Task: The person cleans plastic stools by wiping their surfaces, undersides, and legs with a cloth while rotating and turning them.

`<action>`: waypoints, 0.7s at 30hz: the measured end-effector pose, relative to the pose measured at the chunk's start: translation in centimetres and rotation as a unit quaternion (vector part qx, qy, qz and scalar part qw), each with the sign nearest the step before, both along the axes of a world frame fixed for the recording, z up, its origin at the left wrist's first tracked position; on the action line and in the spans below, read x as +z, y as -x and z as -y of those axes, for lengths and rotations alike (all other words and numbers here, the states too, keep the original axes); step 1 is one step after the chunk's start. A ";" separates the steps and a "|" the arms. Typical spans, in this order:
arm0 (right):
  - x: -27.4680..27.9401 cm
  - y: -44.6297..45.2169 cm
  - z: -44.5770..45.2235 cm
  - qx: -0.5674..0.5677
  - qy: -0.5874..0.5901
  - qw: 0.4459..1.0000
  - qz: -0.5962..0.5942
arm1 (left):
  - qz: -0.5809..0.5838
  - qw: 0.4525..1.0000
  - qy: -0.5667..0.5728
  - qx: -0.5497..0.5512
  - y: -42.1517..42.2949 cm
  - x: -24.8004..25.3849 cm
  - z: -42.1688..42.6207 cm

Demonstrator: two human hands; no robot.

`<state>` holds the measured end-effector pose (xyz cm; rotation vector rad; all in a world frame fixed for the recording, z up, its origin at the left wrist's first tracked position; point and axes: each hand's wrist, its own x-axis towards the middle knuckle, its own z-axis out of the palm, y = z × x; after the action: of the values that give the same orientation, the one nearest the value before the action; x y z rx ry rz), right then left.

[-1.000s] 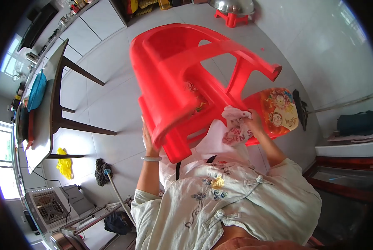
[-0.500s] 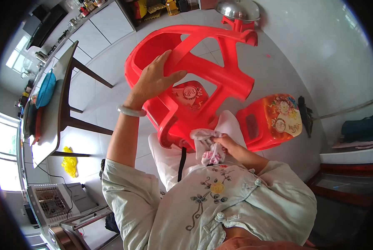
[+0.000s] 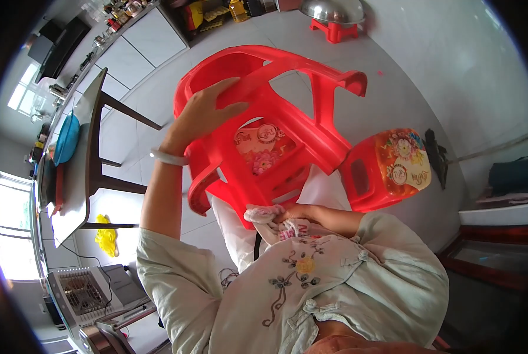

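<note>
A red plastic chair (image 3: 317, 138) with armrests and a flower print on its seat is tilted in front of my body. My left hand (image 3: 202, 115), with a pale bangle on the wrist, lies against the chair's upper left part, thumb and fingers spread. Close to my chest, my right hand (image 3: 296, 213) is closed on a white cloth (image 3: 264, 213) with pink marks, by the chair's lower edge. To the right stands a red stool (image 3: 364, 171) with a floral printed top.
A table (image 3: 78, 177) with a blue basket (image 3: 67, 138) stands at the left. A yellow bag (image 3: 106, 236) and a heater (image 3: 81, 292) are lower left. At the top right, a metal lid (image 3: 333, 10) rests on a small red stool (image 3: 333, 32).
My left hand has moved from the chair's lower left side up to its upper part. My right hand has moved left with the cloth, towards my chest. The chair has turned, showing more of its seat.
</note>
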<state>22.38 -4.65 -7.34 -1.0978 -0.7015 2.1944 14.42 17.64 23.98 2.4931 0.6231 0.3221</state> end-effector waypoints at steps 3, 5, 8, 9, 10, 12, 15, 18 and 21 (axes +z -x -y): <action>-3.1 1.1 -0.8 0.016 -0.052 0.997 -0.047 | 0.001 1.000 0.015 -0.011 1.1 -0.3 -0.4; -0.3 0.6 -2.3 0.247 -0.069 0.916 0.310 | -0.007 0.999 0.031 -0.017 1.5 -0.4 0.1; 0.1 -1.2 -3.0 0.236 -0.096 0.942 0.218 | -0.011 1.000 0.021 0.010 2.2 -0.3 0.7; -0.2 -2.0 -3.4 0.179 -0.144 0.961 0.154 | -0.002 0.999 0.040 0.016 2.5 -0.3 0.5; -0.4 -3.0 -3.9 0.120 -0.189 0.970 0.089 | 0.006 0.998 0.058 0.022 2.8 -0.3 0.3; 3.2 -5.5 -5.2 0.036 -0.197 0.975 0.093 | 0.029 0.995 0.084 0.043 2.6 -0.8 -0.2; 7.6 -8.4 -8.5 -0.110 -0.317 0.927 0.167 | 0.024 0.992 0.117 0.048 2.0 -2.1 -0.8; 10.1 -11.1 -12.9 -0.193 -0.387 0.856 0.283 | -0.017 0.993 0.106 0.041 1.5 -1.9 -0.4; 13.0 -11.0 -17.1 -0.230 -0.419 0.734 0.483 | -0.022 0.993 0.110 0.035 1.6 -1.9 -0.6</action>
<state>33.36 12.43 5.61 -1.5792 -1.4447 0.5644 12.79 18.23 22.11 2.2763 0.7237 0.2134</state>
